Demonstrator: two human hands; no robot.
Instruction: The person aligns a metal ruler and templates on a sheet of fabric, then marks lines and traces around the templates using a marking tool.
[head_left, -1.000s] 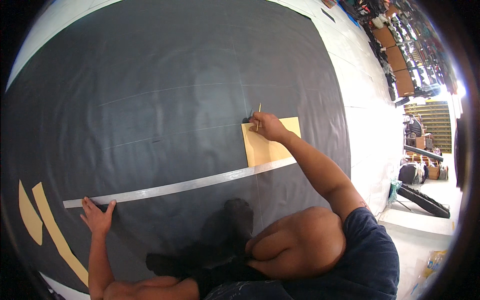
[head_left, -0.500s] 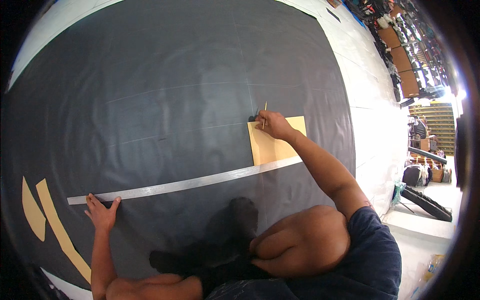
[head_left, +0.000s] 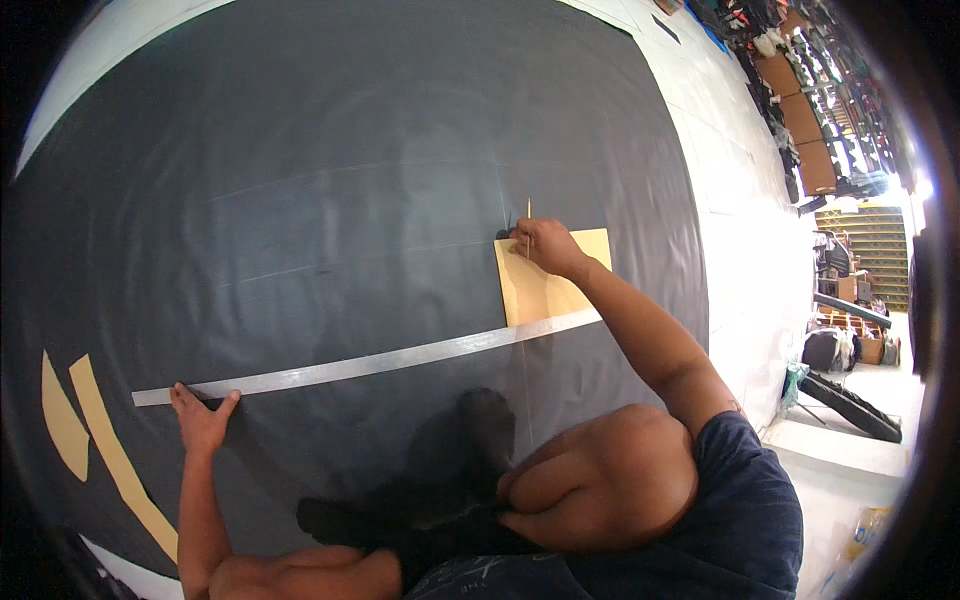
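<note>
A long metal ruler point(head_left: 350, 366) lies slantwise across a wide black sheet point(head_left: 330, 130), its right part overlapping the lower edge of a tan card piece point(head_left: 540, 296). At the ruler's left end, my left hand point(head_left: 205, 420) rests with thumb and fingers spread, fingertips pressing on the ruler. My right hand point(head_left: 545, 245) is closed around a thin gold-coloured pen point(head_left: 529, 209), held upright at the card's upper left corner. The pen's lower end is hard to make out. Faint pale lines run over the sheet, one reaching the card's top left corner.
Two narrow tan card pieces, one curved point(head_left: 65, 425) and one long point(head_left: 120, 455), lie at the far left. My bent knee point(head_left: 610, 480) is close to the ruler. Pale floor tiles point(head_left: 750, 250) border the sheet; stacked goods point(head_left: 800, 110) stand beyond on the right.
Nearly everything has stayed in place; the whole view has shifted very slightly. My right hand remains at the card's corner with the pen, and my left hand remains on the ruler.
</note>
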